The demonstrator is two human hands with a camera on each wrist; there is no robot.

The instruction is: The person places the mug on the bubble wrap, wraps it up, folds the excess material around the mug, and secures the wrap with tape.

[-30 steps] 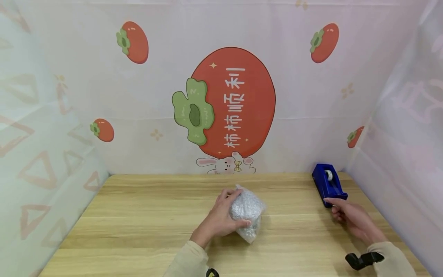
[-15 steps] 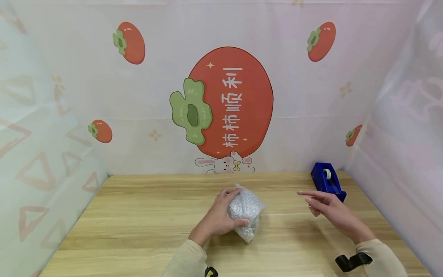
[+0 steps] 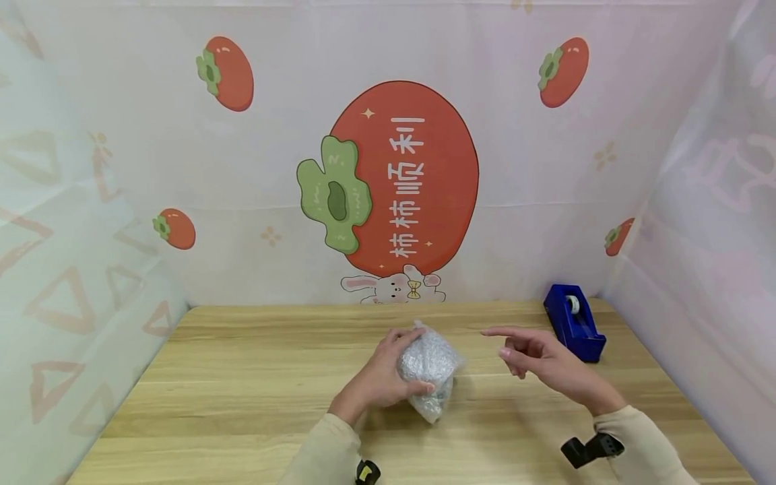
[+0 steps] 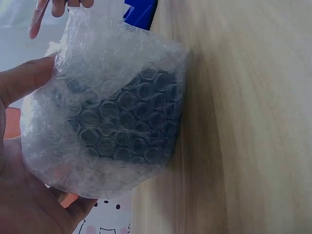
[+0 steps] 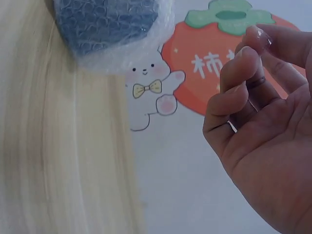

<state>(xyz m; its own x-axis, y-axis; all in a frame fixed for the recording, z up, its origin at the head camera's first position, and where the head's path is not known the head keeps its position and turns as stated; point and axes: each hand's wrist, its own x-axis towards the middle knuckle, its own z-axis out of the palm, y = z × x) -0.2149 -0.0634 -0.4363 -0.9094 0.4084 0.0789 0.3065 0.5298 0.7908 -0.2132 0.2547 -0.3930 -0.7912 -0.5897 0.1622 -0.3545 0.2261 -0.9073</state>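
Note:
In the head view, my left hand (image 3: 380,377) grips a bubble-wrapped bundle (image 3: 433,360) from its left side, thumb in front and fingers behind. Through the clear bubble wrap (image 4: 117,117) in the left wrist view shows a dark, rounded thing; its kind is hidden. My right hand (image 3: 545,360) hovers to the right of the bundle, apart from it, forefinger stretched out and the other fingers curled. At its fingertips, the right wrist view shows a small shiny clear piece of tape (image 5: 264,38).
A blue tape dispenser (image 3: 576,333) with a white-cored roll stands at the back right of the wooden table (image 3: 254,391). Behind and along both sides hang printed cloth walls (image 3: 273,135) with persimmons and a rabbit.
My right hand has left the tape dispenser and moved left toward the bundle, a small piece of tape at its fingers. My left hand keeps its hold on the bundle.

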